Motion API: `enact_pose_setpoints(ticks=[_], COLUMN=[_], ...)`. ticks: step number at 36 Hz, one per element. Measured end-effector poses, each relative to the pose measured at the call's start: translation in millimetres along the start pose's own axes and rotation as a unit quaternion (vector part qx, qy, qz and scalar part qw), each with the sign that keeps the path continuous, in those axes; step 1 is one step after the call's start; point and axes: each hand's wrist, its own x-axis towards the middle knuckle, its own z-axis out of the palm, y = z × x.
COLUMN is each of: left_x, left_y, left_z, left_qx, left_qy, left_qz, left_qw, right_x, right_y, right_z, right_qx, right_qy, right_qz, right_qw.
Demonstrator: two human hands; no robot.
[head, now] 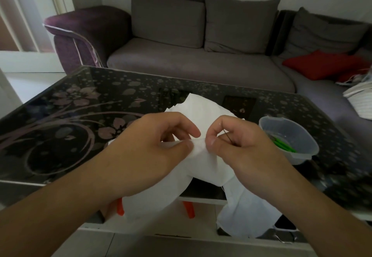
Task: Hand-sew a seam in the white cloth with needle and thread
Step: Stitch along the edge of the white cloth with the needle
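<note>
Nearest to us, at the bottom of the frame, two bare forearms reach in from the lower corners and meet at the centre. Our left hand (159, 146) pinches a fold of the white cloth (203, 162) between thumb and curled fingers. Our right hand (239, 142) pinches the same fold just beside it, fingers curled, with a thin dark needle (227, 135) slanting across its fingers. We cannot make out the thread clearly.

The cloth sits at the centre of the frame, bunched between both hands, its far part lying on the black flowered table (80, 99) and its lower part hanging over the near edge.

To do this stitch well, we judge that the left hand should keep the fold taut and flat while the right steers the needle tip through both layers close to the edge, in small even bites, keeping the point clear of the left thumb.

Counting, from near to far: two hands, one cloth, one needle. Below the table edge, two orange pieces (189, 209) show. At centre right on the table stands one clear plastic tub (289, 140) holding green items we cannot count. Beyond, across the top, one grey sofa (201, 63) carries several grey cushions and one red cushion (322, 64) at upper right.
</note>
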Motion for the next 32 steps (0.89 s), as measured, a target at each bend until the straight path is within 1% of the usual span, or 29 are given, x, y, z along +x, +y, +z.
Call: enact_pose_setpoints(ticks=[5, 9, 14, 17, 19, 20, 21, 23, 24, 25, 27, 28, 30, 32], left_x=[3, 2, 1, 1, 1, 1, 0, 0, -1, -2, -3, -2, -2, -1], left_y=[-3, -4, -3, -3, -2, -2, -2, -2, -2, -2, -2, -2, 0, 1], left_z=[3, 2, 2, 3, 3, 3, 3, 4, 4, 4, 5, 5, 4, 3], left_qx=[0.029, 0.009, -0.02, -0.033, -0.043, -0.045, -0.047, -0.048, -0.05, -0.051, -0.051, -0.05, -0.048, -0.046], left_qy=[-0.039, -0.045, -0.044, -0.043, -0.039, -0.038, -0.036, -0.033, -0.032, -0.032, -0.03, -0.029, -0.028, -0.023], left_qz=[-0.038, -0.032, -0.024, -0.024, -0.028, -0.03, -0.03, -0.027, -0.028, -0.03, -0.031, -0.032, -0.034, -0.03], left_qw=[0.998, 0.998, 0.999, 0.998, 0.998, 0.998, 0.998, 0.998, 0.998, 0.998, 0.998, 0.998, 0.998, 0.998], right_x=[1, 3, 4, 5, 3, 5, 6, 10, 11, 10, 2, -1, 2, 10], right_y=[3, 3, 4, 3, 3, 4, 6, 6, 6, 6, 2, -1, -3, -6], right_z=[-1, 0, -1, -7, -15, -17, -17, -16, -16, -15, -14, -14, -14, -13], right_qx=[-0.03, -0.056, -0.069, -0.031, 0.049, 0.084, 0.097, 0.064, 0.043, 0.028, 0.02, 0.03, 0.07, 0.088], right_qy=[0.029, 0.045, 0.055, 0.035, -0.003, -0.024, -0.036, -0.044, -0.044, -0.033, -0.01, -0.002, 0.006, 0.009], right_qz=[-0.017, -0.012, -0.033, -0.012, 0.011, 0.004, 0.001, 0.04, 0.059, 0.055, 0.015, 0.016, 0.046, 0.098], right_qw=[0.999, 0.997, 0.996, 0.999, 0.999, 0.996, 0.995, 0.996, 0.996, 0.998, 1.0, 0.999, 0.996, 0.991])
